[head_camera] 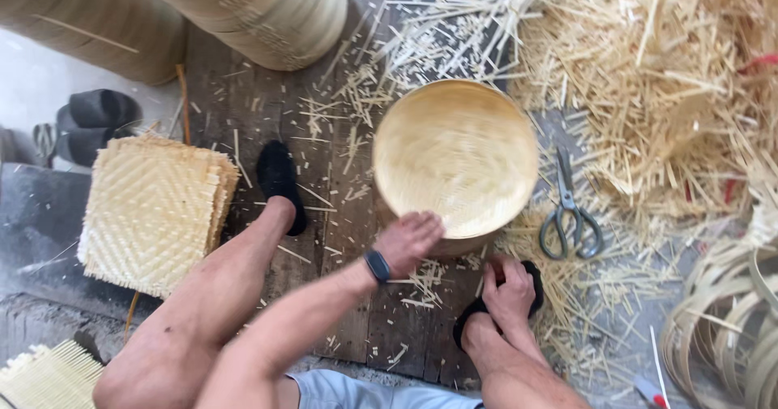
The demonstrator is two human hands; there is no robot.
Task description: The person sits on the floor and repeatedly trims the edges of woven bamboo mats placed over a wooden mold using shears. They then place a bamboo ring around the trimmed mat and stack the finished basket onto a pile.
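Round bamboo basket [455,156] sits on the dark plank floor [243,93], mouth up, directly ahead of the seated person, between the two feet. Being round, it shows no long axis; its surface looks blurred.

Left hand [412,240]: the nearer one. It rests on the basket's near rim, fingers together and curled over the edge, wrist wearing a dark band [377,266].

Right hand [510,294]: below and right of the basket, apart from it, loosely closed beside the right foot's dark slipper [531,283]; whether it pinches anything, cannot tell.

Scissors [570,215] lie just right of the basket among bamboo offcuts [664,93]. Stack of woven mats [150,210] well to the left.
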